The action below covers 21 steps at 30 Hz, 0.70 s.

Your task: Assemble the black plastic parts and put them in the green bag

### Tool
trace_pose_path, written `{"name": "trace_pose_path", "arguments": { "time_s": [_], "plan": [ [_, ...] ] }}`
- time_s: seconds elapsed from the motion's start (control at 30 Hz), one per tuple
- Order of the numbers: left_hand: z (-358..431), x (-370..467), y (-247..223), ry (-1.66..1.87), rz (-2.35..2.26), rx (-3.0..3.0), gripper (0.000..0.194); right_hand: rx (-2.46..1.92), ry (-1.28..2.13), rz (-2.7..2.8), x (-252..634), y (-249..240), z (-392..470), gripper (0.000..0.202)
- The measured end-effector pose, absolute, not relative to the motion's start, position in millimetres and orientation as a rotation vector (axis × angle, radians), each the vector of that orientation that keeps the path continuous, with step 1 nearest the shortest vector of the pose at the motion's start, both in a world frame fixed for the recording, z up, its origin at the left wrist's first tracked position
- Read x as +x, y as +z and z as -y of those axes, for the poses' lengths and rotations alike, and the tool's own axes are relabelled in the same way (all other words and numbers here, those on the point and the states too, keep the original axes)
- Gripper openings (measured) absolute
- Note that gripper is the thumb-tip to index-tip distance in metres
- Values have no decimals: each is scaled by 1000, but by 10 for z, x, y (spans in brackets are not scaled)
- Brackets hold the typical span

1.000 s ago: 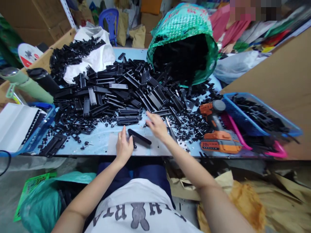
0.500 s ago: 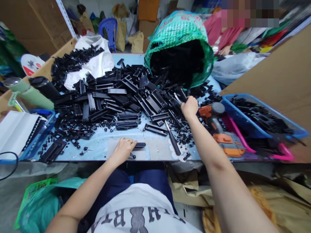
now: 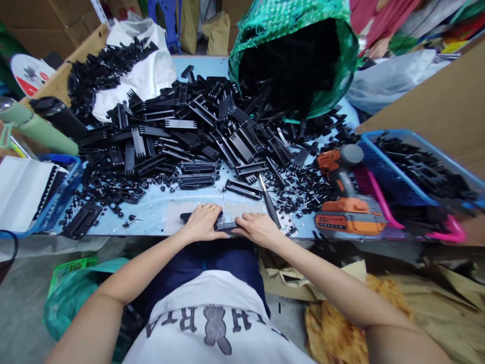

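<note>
At the table's front edge, my left hand [image 3: 204,222] is closed over black plastic parts, its thumb stretched toward the right. The end of a black bar [image 3: 185,216] sticks out on its left side. My right hand [image 3: 258,228] faces it, fingers closed on a black plastic piece [image 3: 227,227] that spans the gap between both hands. My palms and fingers cover much of these parts. Just behind the right hand lies a black-handled screwdriver [image 3: 269,202]. Farther back is a black slotted frame piece [image 3: 243,189].
A large heap of black plastic strips [image 3: 182,124] fills the middle, below a green woven sack [image 3: 261,23]. An orange cordless drill [image 3: 346,215] stands right, beside loose screws [image 3: 303,187] and a blue basket [image 3: 413,194]. Bottles [image 3: 45,129] stand left. A co-worker's sleeve [image 3: 382,20] shows behind.
My right hand has come back from the heap to the front edge with a black piece, beside my left hand. The view has tipped downward.
</note>
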State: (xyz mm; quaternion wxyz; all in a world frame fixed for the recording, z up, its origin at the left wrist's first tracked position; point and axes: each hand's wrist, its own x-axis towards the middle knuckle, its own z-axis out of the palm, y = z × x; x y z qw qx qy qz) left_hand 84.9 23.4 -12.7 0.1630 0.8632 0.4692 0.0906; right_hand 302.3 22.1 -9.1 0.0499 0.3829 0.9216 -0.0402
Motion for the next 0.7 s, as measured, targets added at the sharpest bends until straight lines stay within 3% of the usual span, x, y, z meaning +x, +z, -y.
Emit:
{"name": "trace_pose_path", "arguments": {
  "time_s": [0.33, 0.5, 0.6, 0.7],
  "plan": [
    [-148, 701, -288, 589, -1269, 2462, 35, 1225, 80, -2837, 2847, 225, -133, 33],
    [-182, 812, -306, 599, -1368, 2431, 39, 1245, 26, -2759, 2836, 213, -276, 35],
    [-159, 827, -229, 556, -1400, 2453, 51, 1233, -115, -2745, 2757, 153, -516, 39],
    [-73, 521, -126, 711, -1820, 2300, 50, 1336, -46, -2800, 2551, 51, -789, 36]
  ]
}}
